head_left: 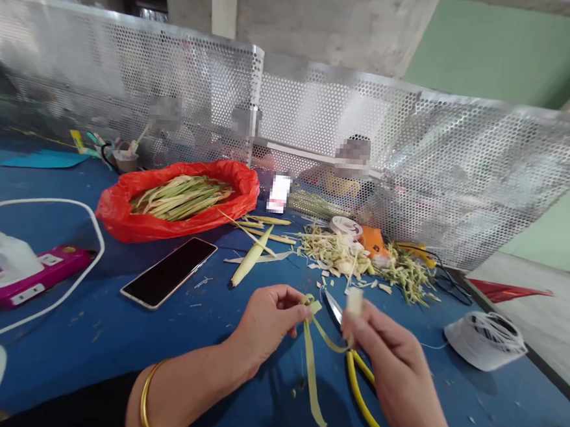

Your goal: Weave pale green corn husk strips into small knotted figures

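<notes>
My left hand point(265, 319) has its fingers point(299, 314) closed on a pale green strip point(311, 375), pinching it by a small loop, one long tail hanging below them and another length curving across toward my right hand point(389, 354), whose fingers grip a pale piece point(354, 301), blurred there. Beside and partly beneath those right fingers lie yellow-handled scissors point(356, 391) on the blue table point(222, 307), blades pointing away and leftward. Beyond my left fingers rests a pale husk point(252, 257); farther left of them are a phone point(171, 274) and a red bag point(130, 225) of long leaves point(181, 196). Past my right fingers spreads a heap of trimmings point(331, 249), and well to their right stands a white spool point(480, 347)
</notes>
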A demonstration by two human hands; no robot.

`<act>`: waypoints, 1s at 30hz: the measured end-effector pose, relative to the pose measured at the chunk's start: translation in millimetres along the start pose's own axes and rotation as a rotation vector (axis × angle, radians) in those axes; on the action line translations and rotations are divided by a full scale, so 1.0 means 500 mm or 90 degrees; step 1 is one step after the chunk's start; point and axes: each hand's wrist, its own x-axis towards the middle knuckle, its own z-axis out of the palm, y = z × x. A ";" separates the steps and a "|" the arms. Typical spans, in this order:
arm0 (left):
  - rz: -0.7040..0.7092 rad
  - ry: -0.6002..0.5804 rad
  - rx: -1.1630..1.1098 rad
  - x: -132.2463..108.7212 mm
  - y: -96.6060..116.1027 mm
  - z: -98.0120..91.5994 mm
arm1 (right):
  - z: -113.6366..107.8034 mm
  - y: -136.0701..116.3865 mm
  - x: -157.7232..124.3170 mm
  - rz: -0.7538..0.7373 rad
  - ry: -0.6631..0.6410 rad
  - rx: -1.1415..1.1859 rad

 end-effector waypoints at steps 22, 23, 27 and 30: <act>0.160 0.012 0.234 -0.009 -0.016 0.000 | 0.024 0.023 0.003 0.067 -0.113 -0.167; 0.156 0.010 0.230 -0.009 -0.017 0.000 | 0.024 0.021 0.003 0.066 -0.113 -0.170; 0.154 0.003 0.212 -0.011 -0.024 0.001 | 0.024 0.016 0.003 0.080 -0.129 -0.168; 0.174 0.004 0.222 -0.015 -0.026 0.003 | 0.024 0.018 0.003 0.086 -0.128 -0.160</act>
